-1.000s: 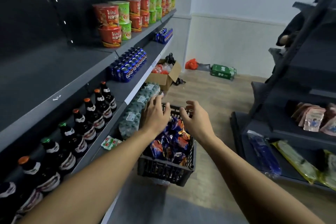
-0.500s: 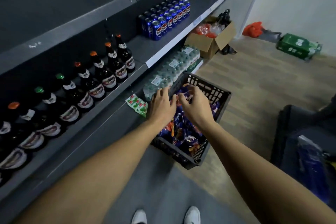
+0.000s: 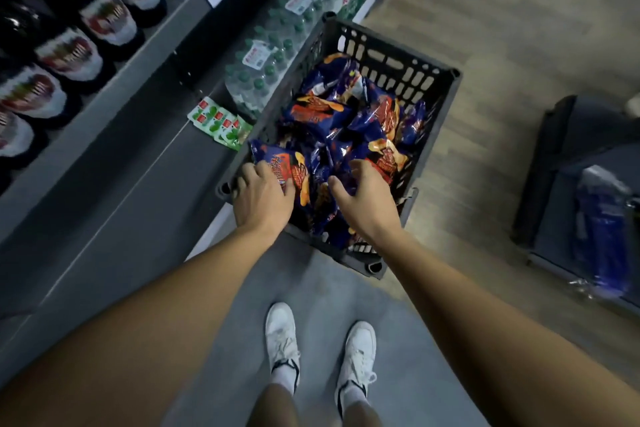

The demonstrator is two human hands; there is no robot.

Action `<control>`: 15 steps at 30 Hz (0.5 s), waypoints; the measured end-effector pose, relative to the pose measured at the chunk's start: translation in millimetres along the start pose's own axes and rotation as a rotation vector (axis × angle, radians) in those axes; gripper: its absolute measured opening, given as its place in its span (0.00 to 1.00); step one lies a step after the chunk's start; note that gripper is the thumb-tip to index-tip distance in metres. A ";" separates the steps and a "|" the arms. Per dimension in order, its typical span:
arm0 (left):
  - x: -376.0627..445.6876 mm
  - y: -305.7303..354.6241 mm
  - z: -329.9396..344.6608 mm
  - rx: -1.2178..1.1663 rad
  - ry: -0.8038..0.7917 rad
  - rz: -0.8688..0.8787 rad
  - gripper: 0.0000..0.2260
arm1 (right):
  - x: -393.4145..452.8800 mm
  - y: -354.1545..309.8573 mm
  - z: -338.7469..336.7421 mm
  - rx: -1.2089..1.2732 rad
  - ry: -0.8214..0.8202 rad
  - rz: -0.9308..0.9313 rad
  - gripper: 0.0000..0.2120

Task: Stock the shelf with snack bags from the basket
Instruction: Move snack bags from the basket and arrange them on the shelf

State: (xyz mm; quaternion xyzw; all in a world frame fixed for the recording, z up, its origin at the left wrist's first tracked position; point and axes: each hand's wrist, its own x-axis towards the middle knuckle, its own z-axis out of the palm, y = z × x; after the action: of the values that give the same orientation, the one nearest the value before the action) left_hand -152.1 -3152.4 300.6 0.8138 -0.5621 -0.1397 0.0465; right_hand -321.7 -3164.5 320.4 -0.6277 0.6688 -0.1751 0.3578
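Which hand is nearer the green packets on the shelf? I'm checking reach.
Left. The left hand sits just below-right of the green packets; the right hand is farther right, over the basket.

Dim, perhaps wood-look floor point(image 3: 519, 28); grey shelving point(image 3: 114, 163).

Both hands have dropped from above the far rim of the basket point(image 3: 433, 87) down into its near end. The left hand point(image 3: 263, 199), which hovered open a second ago, now lies on a blue snack bag point(image 3: 280, 163) at the near left corner, fingers point(image 3: 250, 173) curled over its edge. The right hand point(image 3: 367, 199) has sunk among the bags beside it, fingers bent into them. The view has tipped downward, so white shoes point(image 3: 282, 340) now show and the upper shelves have gone.
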 end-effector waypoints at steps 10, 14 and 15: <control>36.7 20.7 -0.5 -0.160 0.019 0.212 0.23 | 29.1 0.7 24.8 0.005 -0.004 0.043 0.24; 46.5 32.6 -5.3 -0.129 0.029 0.297 0.24 | 37.3 -4.2 21.3 -0.024 0.001 0.045 0.24; 48.7 33.6 -5.4 -0.121 0.034 0.300 0.25 | 38.5 -4.2 20.9 -0.032 -0.004 0.043 0.24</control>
State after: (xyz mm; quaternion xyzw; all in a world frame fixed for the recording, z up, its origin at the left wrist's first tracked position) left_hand -164.9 -3210.3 305.0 0.7186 -0.6671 -0.1509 0.1256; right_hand -302.5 -3197.8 299.1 -0.6190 0.6842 -0.1554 0.3529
